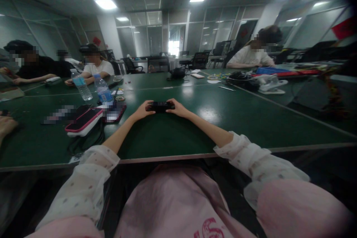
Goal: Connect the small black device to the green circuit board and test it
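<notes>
Out over the green table, a small black rectangular object is held lengthwise between both my hands. I cannot make out whether it is a phone or a small case. My left hand closes round its left end, thumb on the near side. At the right end, my right hand grips it in the same way. Left of my left hand lie a pink-edged phone on a white item, and a dark red-edged phone.
Two water bottles stand at the left on the green table. Black cables lie by the phones. To the right are a thin pen-like item, a black cable bundle and a blue tray. Several people sit around.
</notes>
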{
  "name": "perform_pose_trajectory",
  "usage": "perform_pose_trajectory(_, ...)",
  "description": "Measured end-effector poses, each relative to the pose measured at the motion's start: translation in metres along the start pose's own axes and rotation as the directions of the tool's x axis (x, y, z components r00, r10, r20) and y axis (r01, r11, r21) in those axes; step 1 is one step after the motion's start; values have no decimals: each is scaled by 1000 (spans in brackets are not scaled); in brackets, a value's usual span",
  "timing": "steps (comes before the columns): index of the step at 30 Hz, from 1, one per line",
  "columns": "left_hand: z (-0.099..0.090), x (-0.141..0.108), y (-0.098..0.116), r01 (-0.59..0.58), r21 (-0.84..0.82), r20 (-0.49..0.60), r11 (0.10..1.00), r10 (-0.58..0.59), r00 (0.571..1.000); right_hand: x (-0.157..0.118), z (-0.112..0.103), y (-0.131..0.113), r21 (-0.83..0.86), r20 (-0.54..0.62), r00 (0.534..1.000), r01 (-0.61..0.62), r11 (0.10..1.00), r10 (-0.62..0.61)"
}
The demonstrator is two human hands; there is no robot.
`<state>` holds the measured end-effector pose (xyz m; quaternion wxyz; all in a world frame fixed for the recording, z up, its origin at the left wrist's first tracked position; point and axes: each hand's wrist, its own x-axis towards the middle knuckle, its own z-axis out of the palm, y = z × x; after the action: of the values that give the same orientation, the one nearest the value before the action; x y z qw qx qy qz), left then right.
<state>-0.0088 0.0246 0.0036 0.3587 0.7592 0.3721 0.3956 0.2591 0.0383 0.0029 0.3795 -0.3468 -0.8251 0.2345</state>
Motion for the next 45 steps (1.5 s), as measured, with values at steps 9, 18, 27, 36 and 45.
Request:
perform_pose_trajectory(9,1,-5,9,-5,20,0,1000,5,1000,1,1,4,11,-6,1000,-10,1000,10)
perform_pose_trajectory(18,2,-3,0,48,31,-39,998,-47,998,11,-4,7,163,-87,994,-45,986,60)
perform_pose_trajectory(27,1,-1,-7,8,26,-12,1000,-7,1000,13,-21,17,77,-381,891,-237,968,249)
perform_pose_trajectory(36,1,1,-9,32,38,-25,999,-31,999,6,-25,41,-209,-405,869,-391,897,284)
perform_pose_trajectory(45,4,-2,-3,11,171,-66,985,1,998,5,-21,40,-259,-443,856,-407,876,267)
